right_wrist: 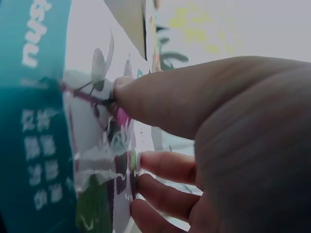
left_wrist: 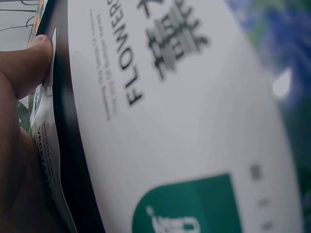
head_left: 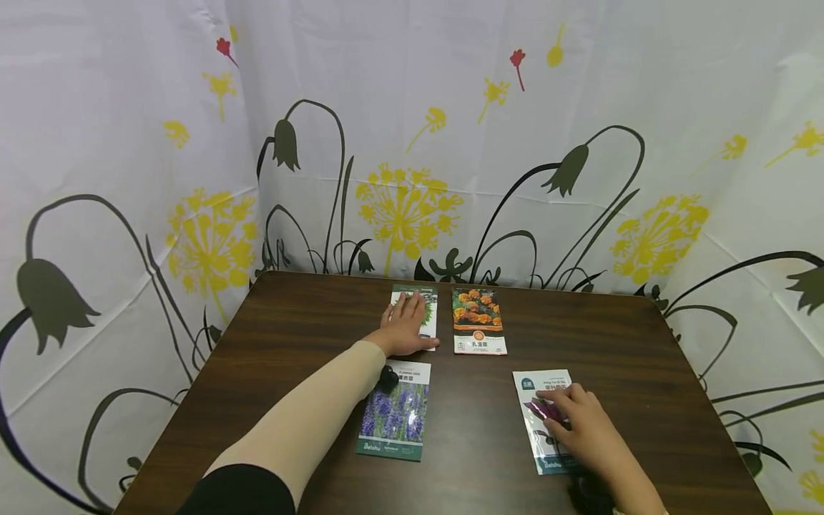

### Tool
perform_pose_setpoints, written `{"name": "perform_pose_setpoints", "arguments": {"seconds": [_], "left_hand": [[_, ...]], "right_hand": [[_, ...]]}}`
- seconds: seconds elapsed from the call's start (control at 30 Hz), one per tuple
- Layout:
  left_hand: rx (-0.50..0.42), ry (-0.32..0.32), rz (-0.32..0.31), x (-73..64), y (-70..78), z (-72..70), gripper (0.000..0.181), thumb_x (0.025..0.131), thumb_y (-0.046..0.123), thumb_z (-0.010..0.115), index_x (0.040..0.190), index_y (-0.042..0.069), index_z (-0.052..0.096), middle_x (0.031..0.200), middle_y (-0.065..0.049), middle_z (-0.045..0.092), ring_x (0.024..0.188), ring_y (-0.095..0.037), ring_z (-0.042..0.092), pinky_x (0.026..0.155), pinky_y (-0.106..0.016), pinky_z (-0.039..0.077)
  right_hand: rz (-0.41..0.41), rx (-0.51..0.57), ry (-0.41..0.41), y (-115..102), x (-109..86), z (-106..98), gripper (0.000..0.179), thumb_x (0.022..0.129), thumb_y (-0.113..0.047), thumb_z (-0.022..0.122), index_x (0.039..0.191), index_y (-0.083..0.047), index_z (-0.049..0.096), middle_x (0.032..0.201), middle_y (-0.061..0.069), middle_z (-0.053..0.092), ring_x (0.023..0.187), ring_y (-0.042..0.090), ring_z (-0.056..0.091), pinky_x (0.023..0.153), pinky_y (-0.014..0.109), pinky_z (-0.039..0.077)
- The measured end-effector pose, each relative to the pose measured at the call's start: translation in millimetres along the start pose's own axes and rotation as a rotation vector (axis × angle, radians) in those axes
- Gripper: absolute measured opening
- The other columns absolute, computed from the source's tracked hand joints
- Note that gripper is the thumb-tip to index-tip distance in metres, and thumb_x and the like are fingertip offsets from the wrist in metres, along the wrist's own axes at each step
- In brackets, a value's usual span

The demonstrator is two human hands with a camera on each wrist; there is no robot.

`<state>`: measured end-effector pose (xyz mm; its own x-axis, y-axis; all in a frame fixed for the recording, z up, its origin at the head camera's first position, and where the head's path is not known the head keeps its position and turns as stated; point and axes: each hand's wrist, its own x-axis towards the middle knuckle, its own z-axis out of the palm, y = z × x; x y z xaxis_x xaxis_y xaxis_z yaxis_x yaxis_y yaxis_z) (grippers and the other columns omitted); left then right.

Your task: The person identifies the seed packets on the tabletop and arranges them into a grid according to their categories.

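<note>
My left hand rests with spread fingers on a white and green vegetable seed packet, covering much of its front. Nearer me, partly beneath the left wrist, lies a lavender seed packet whose white top fills much of the left wrist view. To the right, the fingertips and thumb of my right hand touch a white and teal seed packet with a dark purple vegetable on it. In the right wrist view, thumb and fingers stand apart against the face of this packet, which lies on the table.
An orange marigold seed packet lies at the back, just right of the packet under my left hand. Everything lies on a dark wooden table. A white curtain printed with flowers hangs behind it and along the sides.
</note>
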<state>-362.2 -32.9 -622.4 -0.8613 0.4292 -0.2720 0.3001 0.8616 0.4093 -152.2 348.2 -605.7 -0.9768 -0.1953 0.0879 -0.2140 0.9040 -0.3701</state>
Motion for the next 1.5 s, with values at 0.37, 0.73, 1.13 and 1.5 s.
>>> {"name": "perform_pose_setpoints", "arguments": {"seconds": [0.37,0.73,1.13,1.5], "left_hand": [[-0.008,0.015,0.004,1.4,-2.9,1.7,0.114,0.101,0.075,0.059,0.177,0.022,-0.007,0.183,0.002,-0.022,0.169,-0.028,-0.025,0.136,-0.062,-0.011],[-0.034,0.024,0.024,2.2,-0.5,-2.7,0.112,0.102,0.072,0.06,0.177,0.02,-0.005,0.184,-0.001,-0.019,0.17,-0.029,-0.024,0.135,-0.063,-0.01],[-0.026,0.013,0.003,5.6,1.6,-2.5,0.102,0.106,0.067,0.053,0.177,0.02,-0.003,0.185,0.0,-0.017,0.17,-0.028,-0.022,0.136,-0.06,-0.011],[-0.068,0.065,0.049,-7.3,0.3,-1.5,0.1,0.106,0.053,0.06,0.177,0.011,0.004,0.185,-0.01,-0.011,0.169,-0.034,-0.026,0.129,-0.066,-0.025]], "right_hand": [[-0.13,0.052,-0.024,-34,2.0,12,0.037,0.088,-0.007,0.088,0.12,-0.014,0.072,0.12,0.004,0.068,0.108,0.019,0.056,0.095,0.046,0.054],[-0.202,0.152,-0.041,-43,2.1,17,0.035,0.09,-0.009,0.087,0.119,-0.024,0.074,0.153,0.012,0.062,0.138,0.038,0.056,0.111,0.065,0.051],[-0.363,0.104,0.022,-47,2.8,24,0.043,0.088,-0.013,0.091,0.124,-0.032,0.078,0.137,-0.002,0.068,0.127,0.023,0.059,0.102,0.053,0.056],[-0.452,0.16,-0.039,-46,0.0,29,0.046,0.091,-0.016,0.09,0.133,-0.032,0.077,0.15,0.001,0.066,0.134,0.026,0.063,0.107,0.05,0.059]]}}
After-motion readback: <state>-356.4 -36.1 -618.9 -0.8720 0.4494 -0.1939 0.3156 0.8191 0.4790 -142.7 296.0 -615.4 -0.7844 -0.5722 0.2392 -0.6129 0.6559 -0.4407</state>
